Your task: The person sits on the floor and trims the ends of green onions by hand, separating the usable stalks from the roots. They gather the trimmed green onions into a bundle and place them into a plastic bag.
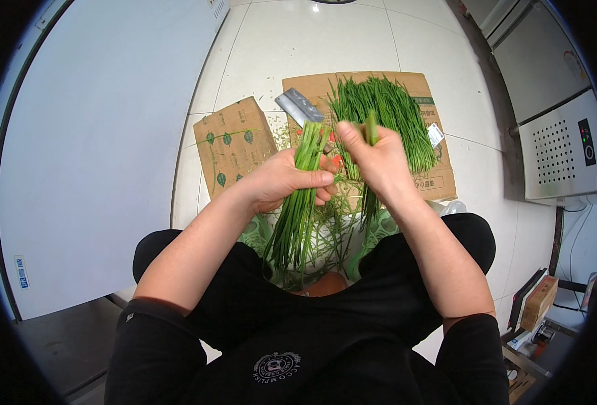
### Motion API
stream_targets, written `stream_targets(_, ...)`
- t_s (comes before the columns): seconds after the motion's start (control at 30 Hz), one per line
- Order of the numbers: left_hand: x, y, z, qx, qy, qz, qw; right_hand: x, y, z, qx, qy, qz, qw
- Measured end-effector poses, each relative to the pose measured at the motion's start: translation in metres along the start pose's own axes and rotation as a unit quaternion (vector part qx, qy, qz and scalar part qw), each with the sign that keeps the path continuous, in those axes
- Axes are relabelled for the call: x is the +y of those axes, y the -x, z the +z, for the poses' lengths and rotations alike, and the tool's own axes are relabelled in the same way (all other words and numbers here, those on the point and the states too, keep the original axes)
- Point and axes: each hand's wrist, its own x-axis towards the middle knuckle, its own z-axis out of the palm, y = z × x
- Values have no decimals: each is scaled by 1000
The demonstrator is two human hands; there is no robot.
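Observation:
My left hand [293, 179] grips a bunch of garlic chives [298, 212], its cut pale ends up and its leaves hanging toward my lap. In my right hand [377, 154], a smaller bunch of chives [372, 129] shows its stem ends above the fist and its leaves below. Beyond the hands, a large pile of chives [384, 121] lies on a flattened cardboard sheet [442, 177]. A cleaver [299, 106] rests at the sheet's left side, its handle mostly hidden behind my left hand and the bunch.
To the left sits a cardboard box [232, 142] with stray leaves on top. Chive scraps [329, 238] litter the floor between my green shoes [377, 233]. A white appliance [101, 152] stands at the left, and a metal cabinet [556, 147] with a perforated panel at the right.

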Motion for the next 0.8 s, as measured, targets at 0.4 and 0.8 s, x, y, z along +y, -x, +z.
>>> stream_targets(0.4, 3, -1, -4, 5, 68, 45, 997, -1, -1, -2, -28, -196, 113, 974)
stream_targets(0.8, 7, -3, -15, 92, 167, 111, 975, 1, -16, -20, 53, -300, 79, 949)
